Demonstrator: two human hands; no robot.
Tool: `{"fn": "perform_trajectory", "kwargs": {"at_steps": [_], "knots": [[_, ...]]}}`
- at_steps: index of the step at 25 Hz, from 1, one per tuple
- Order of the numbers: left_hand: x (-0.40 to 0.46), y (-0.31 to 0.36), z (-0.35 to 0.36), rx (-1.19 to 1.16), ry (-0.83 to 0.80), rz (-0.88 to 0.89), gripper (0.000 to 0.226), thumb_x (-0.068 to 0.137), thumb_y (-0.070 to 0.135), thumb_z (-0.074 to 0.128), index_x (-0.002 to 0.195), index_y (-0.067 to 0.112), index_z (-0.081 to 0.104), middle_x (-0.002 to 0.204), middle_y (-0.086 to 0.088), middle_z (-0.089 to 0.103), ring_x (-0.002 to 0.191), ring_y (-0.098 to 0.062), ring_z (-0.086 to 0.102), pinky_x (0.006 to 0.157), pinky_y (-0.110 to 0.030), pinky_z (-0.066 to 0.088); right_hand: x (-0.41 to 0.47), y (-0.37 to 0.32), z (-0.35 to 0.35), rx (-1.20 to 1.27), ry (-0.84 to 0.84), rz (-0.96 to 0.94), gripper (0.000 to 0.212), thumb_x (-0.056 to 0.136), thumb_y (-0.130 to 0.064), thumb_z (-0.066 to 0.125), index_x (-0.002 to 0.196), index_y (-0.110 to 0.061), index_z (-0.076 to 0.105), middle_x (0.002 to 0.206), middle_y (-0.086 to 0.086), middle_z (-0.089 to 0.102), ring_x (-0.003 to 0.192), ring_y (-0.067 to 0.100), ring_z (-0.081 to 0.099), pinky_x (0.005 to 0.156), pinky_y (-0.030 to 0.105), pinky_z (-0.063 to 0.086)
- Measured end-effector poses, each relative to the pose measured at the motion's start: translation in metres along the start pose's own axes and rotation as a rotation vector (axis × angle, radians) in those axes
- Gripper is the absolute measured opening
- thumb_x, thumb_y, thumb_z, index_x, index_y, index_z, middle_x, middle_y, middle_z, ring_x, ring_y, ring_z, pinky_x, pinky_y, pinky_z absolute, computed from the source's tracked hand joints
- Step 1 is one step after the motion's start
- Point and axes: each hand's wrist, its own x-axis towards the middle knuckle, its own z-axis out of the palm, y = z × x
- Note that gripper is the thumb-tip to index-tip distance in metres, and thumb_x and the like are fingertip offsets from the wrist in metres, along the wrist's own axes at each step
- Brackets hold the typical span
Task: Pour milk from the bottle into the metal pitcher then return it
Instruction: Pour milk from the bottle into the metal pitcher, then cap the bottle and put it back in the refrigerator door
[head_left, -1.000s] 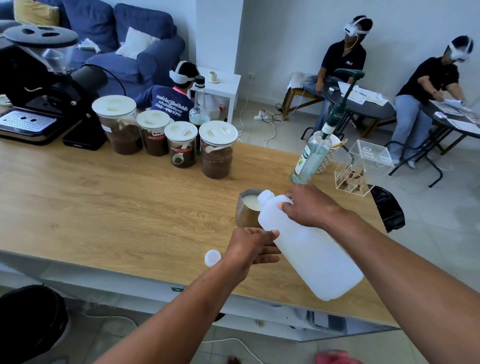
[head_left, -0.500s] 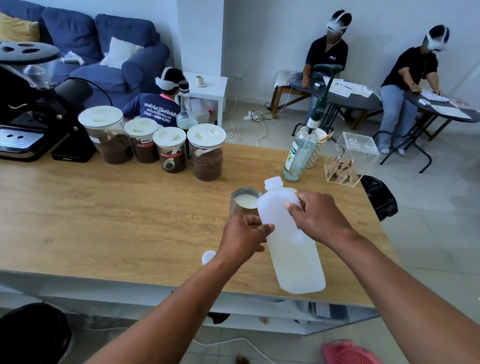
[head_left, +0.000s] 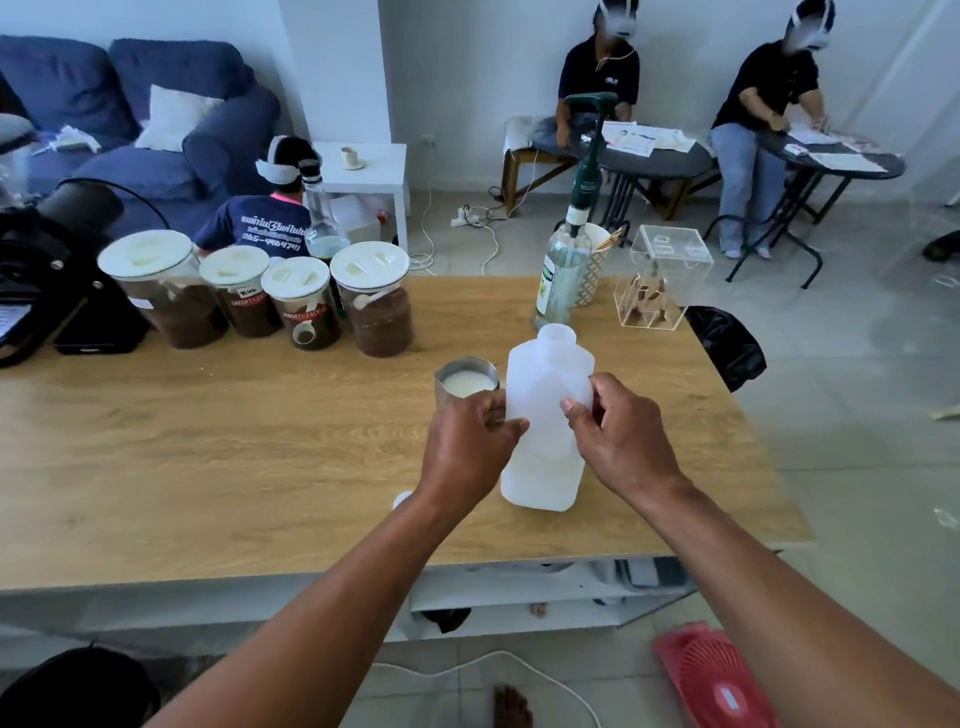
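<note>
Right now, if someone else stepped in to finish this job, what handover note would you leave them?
Left hand: grips the milk bottle on its left side.
Right hand: fingers curled on the bottle's right side.
Bottle: upright, uncapped, on the wooden table beside the metal pitcher.
Cap: on the table, partly hidden behind the left wrist.
Done: pitcher holds milk.
Left: cap the bottle and return it.

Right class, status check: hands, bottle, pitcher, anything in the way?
Left hand and right hand grip the bottle, upright on the table, uncapped. Pitcher holds milk, beside the bottle. Cap lies loose by the left wrist.
</note>
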Motion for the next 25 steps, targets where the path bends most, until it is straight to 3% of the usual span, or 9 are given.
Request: {"fn": "perform_trajectory", "kwargs": {"at_steps": [5,7,13,15,18,21,23,25], "knots": [[-0.011,-0.004,0.005,0.002,-0.014,0.074,0.032,0.089,0.022,0.078,0.12,0.023,0.075,0.109,0.012,0.079,0.096,0.006,0.072,0.088,-0.017,0.059,-0.019,0.009,0.011,0.063,0.117,0.022,0.02,0.096,-0.025,0.067,0.096,-0.005,0.063,0.064,0.003,0.058,0.06,0.028,0.054,0.054,0.032,0.038],[-0.014,-0.006,0.007,-0.005,-0.028,0.094,0.033,0.09,0.02,0.078,0.122,0.021,0.074,0.11,0.014,0.077,0.094,0.008,0.07,0.082,-0.004,0.053,-0.028,0.013,0.014,0.104,0.159,0.046,0.018,0.096,-0.024,0.068,0.101,-0.007,0.066,0.065,0.0,0.058,0.06,0.024,0.053,0.055,0.029,0.036],[-0.022,-0.009,0.013,-0.008,-0.003,0.1,0.037,0.091,0.018,0.076,0.128,0.017,0.071,0.114,0.01,0.075,0.103,0.002,0.068,0.078,0.006,0.044,-0.034,0.019,0.02,0.14,0.205,0.03,0.019,0.097,-0.027,0.066,0.103,-0.009,0.067,0.07,0.006,0.064,0.063,0.029,0.059,0.056,0.036,0.047],[-0.022,-0.009,0.012,-0.008,-0.018,0.109,0.038,0.092,0.019,0.076,0.129,0.018,0.071,0.114,0.012,0.074,0.105,0.002,0.069,0.082,0.002,0.048,-0.035,0.021,0.021,0.128,0.215,0.021,0.02,0.098,-0.029,0.065,0.1,-0.009,0.066,0.069,0.006,0.063,0.062,0.029,0.059,0.056,0.036,0.047],[-0.018,-0.017,0.004,0.032,-0.038,0.107,0.039,0.089,0.022,0.078,0.128,0.021,0.071,0.118,0.008,0.077,0.107,-0.003,0.072,0.093,-0.023,0.059,-0.037,0.023,0.021,0.125,0.22,-0.002,0.02,0.098,-0.029,0.065,0.098,-0.009,0.066,0.067,0.005,0.062,0.06,0.026,0.056,0.054,0.031,0.041],[-0.018,-0.05,-0.021,0.331,-0.047,0.017,0.049,0.09,0.028,0.075,0.137,0.019,0.064,0.129,-0.003,0.072,0.121,-0.019,0.066,0.101,-0.036,0.055,-0.037,0.025,0.021,0.128,0.215,-0.008,0.019,0.098,-0.028,0.066,0.096,-0.009,0.065,0.065,0.007,0.059,0.058,0.026,0.054,0.053,0.031,0.037],[-0.023,-0.083,-0.042,0.607,-0.136,-0.063,0.062,0.09,0.035,0.074,0.146,0.017,0.054,0.145,-0.008,0.059,0.134,-0.028,0.05,0.108,-0.039,0.045,-0.037,0.027,0.022,0.127,0.215,-0.007,0.019,0.098,-0.028,0.066,0.097,-0.009,0.066,0.065,0.006,0.059,0.058,0.025,0.052,0.052,0.029,0.035],[-0.031,-0.11,-0.054,0.804,-0.234,-0.105,0.075,0.086,0.044,0.075,0.151,0.018,0.046,0.152,-0.011,0.049,0.135,-0.033,0.044,0.109,-0.041,0.042,-0.037,0.028,0.024,0.13,0.215,-0.007,0.02,0.098,-0.029,0.065,0.1,-0.008,0.067,0.067,0.006,0.061,0.059,0.026,0.054,0.053,0.028,0.037]]}}
